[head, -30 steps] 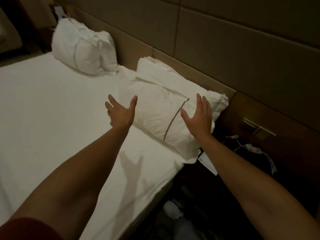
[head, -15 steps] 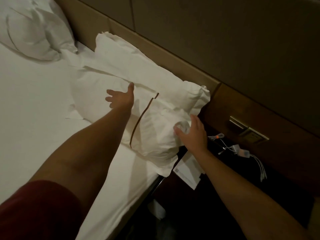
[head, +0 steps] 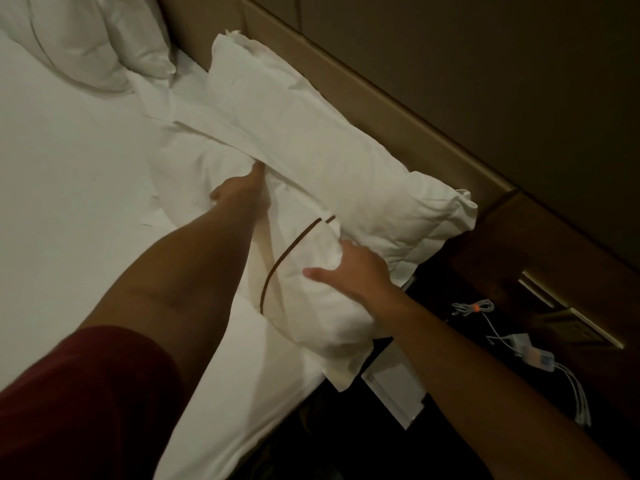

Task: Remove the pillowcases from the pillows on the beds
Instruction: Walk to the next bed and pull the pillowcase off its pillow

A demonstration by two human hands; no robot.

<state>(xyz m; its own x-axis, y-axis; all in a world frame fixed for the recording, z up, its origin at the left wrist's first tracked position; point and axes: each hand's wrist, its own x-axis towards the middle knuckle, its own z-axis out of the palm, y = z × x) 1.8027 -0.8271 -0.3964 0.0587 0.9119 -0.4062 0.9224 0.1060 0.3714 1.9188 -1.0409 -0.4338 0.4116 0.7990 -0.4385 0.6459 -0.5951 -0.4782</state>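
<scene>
A white pillow in a pillowcase (head: pixel 311 161) with a thin brown stripe lies along the headboard at the bed's right edge. My left hand (head: pixel 242 190) reaches onto its middle, and the fingertips slip under a folded flap of the case, so they are hidden. My right hand (head: pixel 353 271) grips bunched pillowcase fabric at the near end, beside the stripe, with the thumb spread out to the left. A second white pillow (head: pixel 86 39) sits crumpled at the top left of the bed.
The white bed sheet (head: pixel 69 202) fills the left. A padded headboard (head: pixel 381 98) runs behind the pillows. To the right stands a dark nightstand (head: pixel 519 254) with white cables (head: pixel 491 327), a paper card (head: pixel 394 386) and a wall switch panel (head: pixel 575 327).
Both hands went from hovering open above the pillow to touching it. The left fingers slid under the flap, and the right hand closed on the near end. The view moved closer.
</scene>
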